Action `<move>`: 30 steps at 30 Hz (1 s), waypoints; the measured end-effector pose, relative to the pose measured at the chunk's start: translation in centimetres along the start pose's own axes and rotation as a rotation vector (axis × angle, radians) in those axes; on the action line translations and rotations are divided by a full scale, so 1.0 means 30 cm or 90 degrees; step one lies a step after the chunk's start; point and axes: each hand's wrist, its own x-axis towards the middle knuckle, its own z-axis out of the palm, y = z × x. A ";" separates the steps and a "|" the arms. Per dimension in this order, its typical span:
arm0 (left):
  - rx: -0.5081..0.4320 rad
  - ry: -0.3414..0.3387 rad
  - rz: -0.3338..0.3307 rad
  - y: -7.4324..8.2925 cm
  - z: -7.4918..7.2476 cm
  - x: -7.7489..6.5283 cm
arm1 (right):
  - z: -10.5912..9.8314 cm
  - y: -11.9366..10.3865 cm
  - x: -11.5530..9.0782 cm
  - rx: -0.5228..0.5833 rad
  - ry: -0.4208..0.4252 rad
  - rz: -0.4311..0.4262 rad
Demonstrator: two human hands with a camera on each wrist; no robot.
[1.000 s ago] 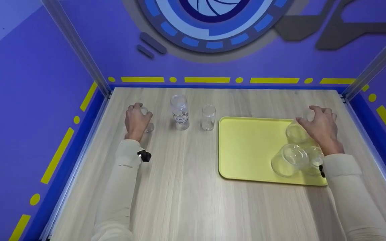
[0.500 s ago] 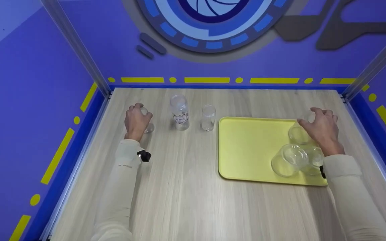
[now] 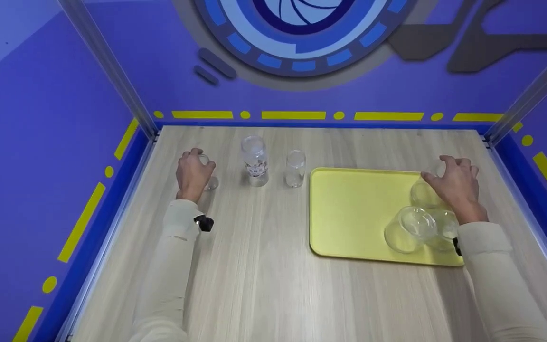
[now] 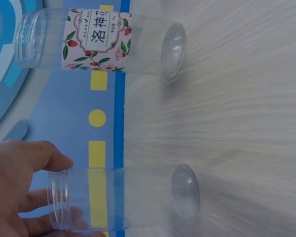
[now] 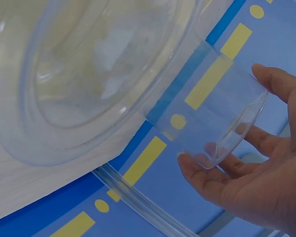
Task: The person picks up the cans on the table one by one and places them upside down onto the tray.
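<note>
My left hand [image 3: 192, 175] grips a clear plastic jar [image 4: 138, 197] round its threaded neck, thumb on one side and fingers on the other. The jar stands upright on the wooden table. Beside it is a similar jar [image 4: 97, 39] with a flowered label, untouched. Over the far right corner of the yellow tray [image 3: 349, 209], my right hand [image 3: 456, 185] holds a clear cup [image 5: 202, 103] by its closed end, thumb and fingers spread round it. From above, that hand hides much of the cup. Close to it are several clear containers, including a wide one [image 3: 404, 232].
A small clear glass [image 3: 295, 171] stands between the labelled jar and the tray. Blue panels with yellow marks [image 3: 294, 115] wall in the table [image 3: 273, 285] at the back and sides. Metal posts [image 3: 112, 66] rise at its back corners.
The clear container by my right thumb has shifted slightly to the right along with that hand. My left hand and its jar look unmoved.
</note>
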 end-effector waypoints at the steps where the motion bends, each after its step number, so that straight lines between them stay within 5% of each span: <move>1: -0.001 0.000 0.001 -0.001 0.000 -0.002 | 0.001 0.000 -0.002 0.002 -0.001 0.000; 30: -0.067 0.035 -0.003 0.036 -0.040 -0.027 | -0.025 -0.104 -0.067 0.000 0.136 -0.056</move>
